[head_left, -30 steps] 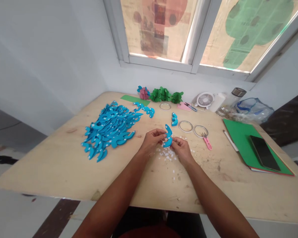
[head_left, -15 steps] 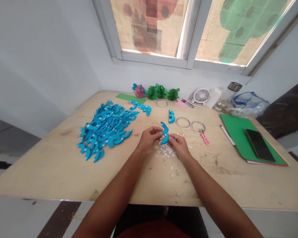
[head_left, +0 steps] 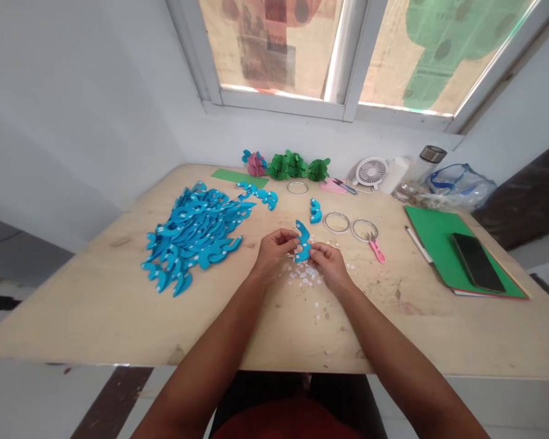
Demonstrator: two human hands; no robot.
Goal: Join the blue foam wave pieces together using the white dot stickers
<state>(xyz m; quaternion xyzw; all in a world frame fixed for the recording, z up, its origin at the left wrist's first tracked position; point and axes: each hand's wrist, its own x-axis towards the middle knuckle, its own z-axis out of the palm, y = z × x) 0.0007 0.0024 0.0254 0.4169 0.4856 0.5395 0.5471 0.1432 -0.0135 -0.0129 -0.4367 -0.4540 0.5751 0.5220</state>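
Between my two hands is a curved blue paper cutout with small white squares on it. My left hand pinches its left edge near the middle. The fingers of my right hand are closed on its lower right end. Small white paper scraps lie scattered on the table beneath and around my hands. A big pile of similar blue cutouts spreads to the left. Another blue cutout lies just beyond my hands, and a few more sit near the pile.
Rolls of tape and pink-handled snips lie to the right. Farther right are a pen, green sheets and a phone. Along the wall stand green paper crafts, a small fan and a bottle.
Both hands keep hold of the blue cutout in nearly the same place. The whole view has shifted slightly, with things appearing a little higher.
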